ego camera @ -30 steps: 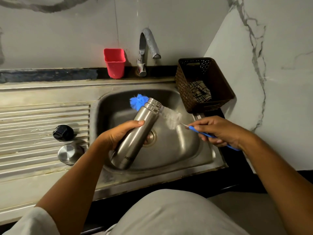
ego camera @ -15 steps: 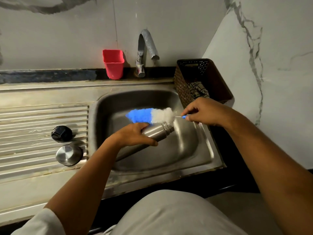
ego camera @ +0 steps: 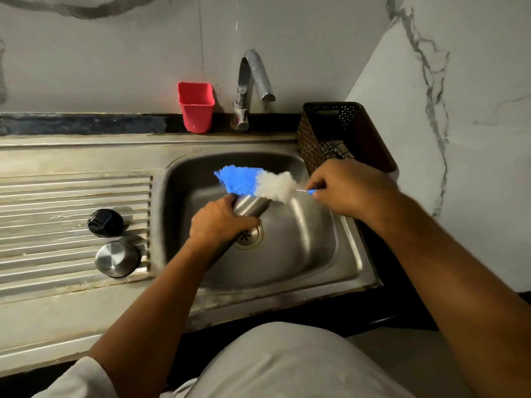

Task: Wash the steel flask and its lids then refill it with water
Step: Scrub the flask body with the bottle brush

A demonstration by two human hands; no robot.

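Steel sink (ego camera: 356,262) under a dry tap: my left hand (ego camera: 221,222) grips the flask (ego camera: 250,206), my right hand (ego camera: 344,186) pinches the brush (ego camera: 255,183) just above that grip, scrubbing step, next aim bristles into the mouth.

The steel flask (ego camera: 249,205) lies tilted over the sink; black lid (ego camera: 105,222) and steel lid (ego camera: 117,258) sit on the drainboard.

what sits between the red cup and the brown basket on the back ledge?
Only the tap, its base on the ledge between the red cup and the basket. Head view shows it.
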